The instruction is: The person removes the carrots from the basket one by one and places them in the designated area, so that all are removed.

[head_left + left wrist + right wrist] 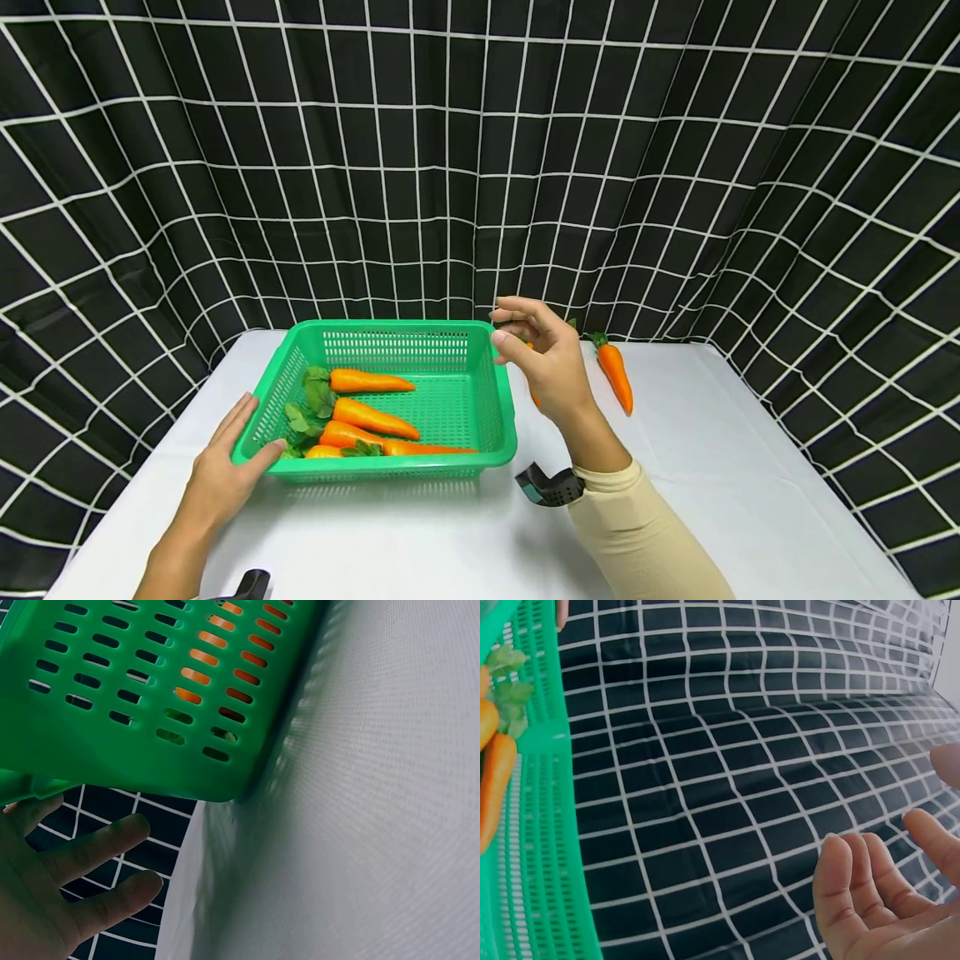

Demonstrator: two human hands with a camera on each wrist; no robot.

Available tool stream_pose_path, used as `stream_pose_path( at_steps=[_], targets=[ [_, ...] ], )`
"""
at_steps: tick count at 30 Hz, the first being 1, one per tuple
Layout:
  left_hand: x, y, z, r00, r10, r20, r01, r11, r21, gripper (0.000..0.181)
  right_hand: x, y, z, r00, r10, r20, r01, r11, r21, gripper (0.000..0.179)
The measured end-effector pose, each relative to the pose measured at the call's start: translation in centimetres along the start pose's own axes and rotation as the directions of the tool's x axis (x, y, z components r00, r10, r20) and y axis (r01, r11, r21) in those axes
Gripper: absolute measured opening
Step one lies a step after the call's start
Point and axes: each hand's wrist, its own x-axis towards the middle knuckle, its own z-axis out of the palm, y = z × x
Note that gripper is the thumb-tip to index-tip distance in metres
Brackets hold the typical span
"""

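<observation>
A green plastic basket [495, 457] with slotted walls stands on the table, holding several orange carrots [375, 418] with green leafy tops toward its left side. At the basket's front left corner rests my left hand [221, 479], thumb over the rim and fingers spread along the outer left side. The left wrist view shows those fingers [97, 851] fairly straight beneath the basket's wall. My right hand [551, 367] is raised beside the right rim, fingers loosely bent with nothing between them. Behind it, another carrot [534, 395] on the table is mostly hidden.
A further carrot [617, 377] lies on the white-covered table [712, 467], right of the right hand. Black cloth with a white grid [450, 208] hangs around the back and sides. The right wrist carries a dark band [551, 487].
</observation>
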Motion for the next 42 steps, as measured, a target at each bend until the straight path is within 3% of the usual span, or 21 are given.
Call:
stream_pose_path(
  at_steps=[12,24,31,42],
  targets=[
    [0.0,0.0,0.2,1.0,0.0,0.002,0.0,1.0,-0.001,0.075,3.0,2.8,2.4,0.99,0.056,0.126,-0.053,0.998,-0.029,0.036],
    [-0.1,-0.1,0.2,1.0,0.005,0.003,-0.005,1.0,0.007,0.076,4.0,5.2,3.7,0.96,0.115,0.255,-0.101,0.993,-0.068,0.033],
    [-0.3,-0.2,0.0,1.0,0.002,-0.004,-0.002,1.0,0.016,0.076,5.0,7.1,4.6,0.922,0.218,0.321,-0.183,0.973,-0.138,0.034],
    [-0.2,-0.1,0.1,1.0,0.008,-0.008,-0.007,1.0,0.021,0.076,5.5,10.4,5.2,0.856,0.324,0.403,-0.236,0.938,-0.254,0.031]
  ],
)
